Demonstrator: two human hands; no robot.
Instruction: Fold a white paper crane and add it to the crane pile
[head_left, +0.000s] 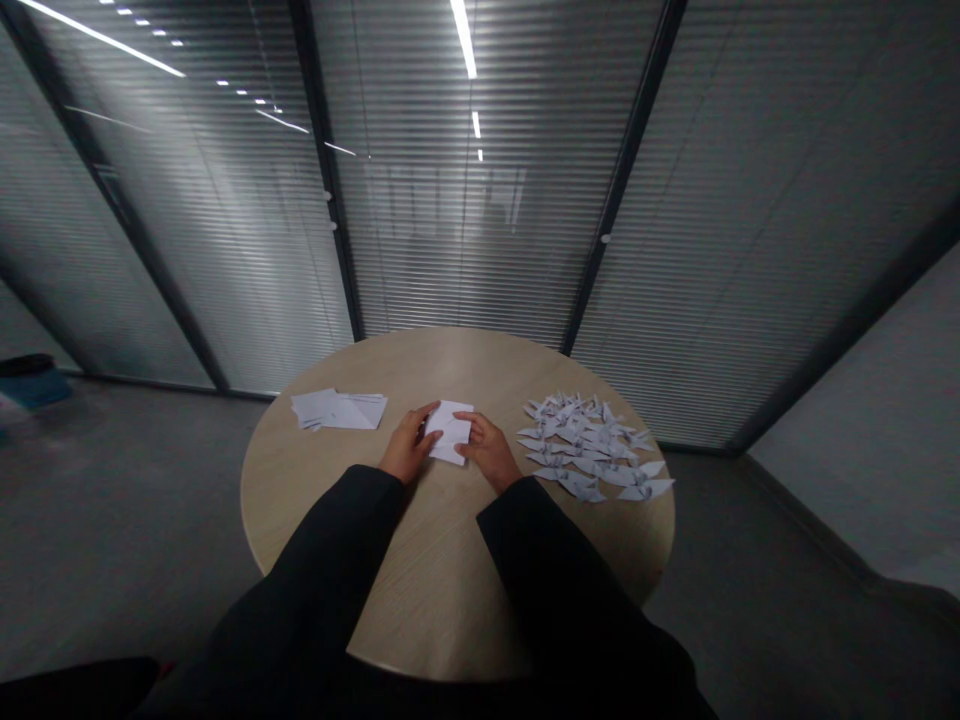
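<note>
A white sheet of paper (450,436) with fold lines is held between my two hands over the middle of the round table. My left hand (409,443) grips its left edge, thumb on top and fingers along the far side. On the opposite edge, my right hand (491,448) pinches the paper between thumb and fingers. To the left lies a loose, overlapping stack of white paper sheets (341,410). Many folded white paper cranes (592,445) stand in rows on the right side of the table.
The light wooden table (442,570) has a curved edge all round. Behind it rises a glass partition with blinds (465,250) and dark frames. A blue bin (34,382) stands on the grey floor at far left, and a pale wall (877,440) is at right.
</note>
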